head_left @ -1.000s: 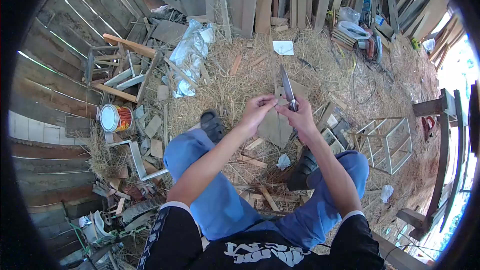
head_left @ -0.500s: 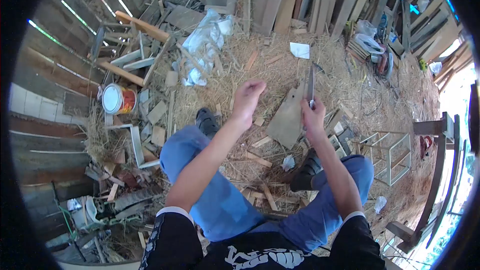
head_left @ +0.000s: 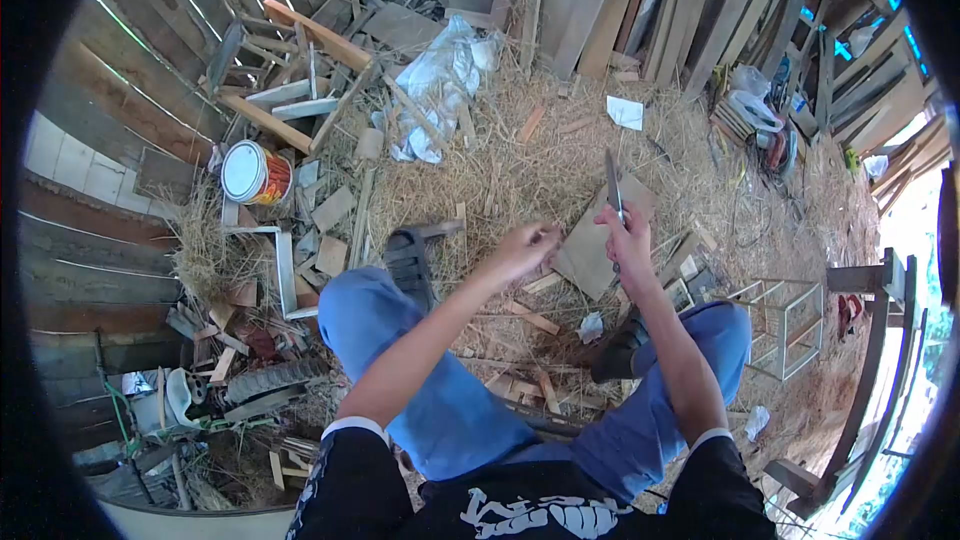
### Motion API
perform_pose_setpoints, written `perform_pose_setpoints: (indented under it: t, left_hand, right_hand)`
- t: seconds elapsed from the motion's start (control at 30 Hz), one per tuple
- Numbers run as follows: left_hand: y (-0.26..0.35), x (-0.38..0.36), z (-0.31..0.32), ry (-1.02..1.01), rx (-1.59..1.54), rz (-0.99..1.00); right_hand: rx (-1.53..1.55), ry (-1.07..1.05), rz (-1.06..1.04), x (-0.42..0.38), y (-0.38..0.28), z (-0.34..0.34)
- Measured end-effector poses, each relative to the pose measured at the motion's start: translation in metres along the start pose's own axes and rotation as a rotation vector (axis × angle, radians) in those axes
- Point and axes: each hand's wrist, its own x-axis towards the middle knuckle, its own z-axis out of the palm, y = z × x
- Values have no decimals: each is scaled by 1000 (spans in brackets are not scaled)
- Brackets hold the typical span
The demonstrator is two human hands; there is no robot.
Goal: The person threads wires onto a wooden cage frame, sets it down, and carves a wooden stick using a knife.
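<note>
The knife [head_left: 612, 183] stands almost upright in front of the person, its blade pointing away over the straw, and its handle is inside the right hand [head_left: 630, 243]. The fingers of this hand are closed firmly around the handle. The left hand [head_left: 524, 246] is just beside it, a little apart from the knife. Its fingers are curled together with the fingertips pinched; if they hold something small, I cannot tell. Directly under the two hands lies a flat wooden board [head_left: 592, 242] on the straw-covered floor [head_left: 500, 170]. The person sits with knees in blue trousers [head_left: 420, 380] and black shoes on the feet. Farther to the left, a paint can [head_left: 255, 173] stands among wood scraps. A crumpled plastic sheet [head_left: 440, 80] lies beyond, near the leaning planks [head_left: 600, 0].
</note>
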Motion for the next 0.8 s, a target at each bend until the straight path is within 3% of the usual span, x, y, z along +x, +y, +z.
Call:
perform_pose_setpoints:
  t: [0.13, 0.23, 0.27, 0.37, 0.47, 0.6, 0.7, 0.8]
  left_hand:
    - [-24, 5, -30, 49, 9, 132]
    - [-33, -3, -45, 38, -164, 132]
    - [-46, 0, -49, 120, -117, 157]
    - [-36, -14, -73, 200, -122, 26]
    - [-54, 7, -79, 377, -183, 189]
    - [-54, 24, -95, 353, -140, 118]
    - [-66, 46, -103, 454, -394, 1]
    - [-107, 102, -114, 646, -496, 68]
  right_hand:
    - [-42, -49, 68, -11, 6, 27]
    - [-98, -90, 75, -7, 37, 49]
    - [-96, -95, 91, -7, 46, 59]
    - [1, -77, 151, 2, 72, 96]
    - [53, -136, 194, 13, 78, 130]
    - [30, -176, 238, 20, 96, 161]
    - [16, -193, 250, 62, 131, 167]
    - [-41, -202, 250, 97, 135, 171]
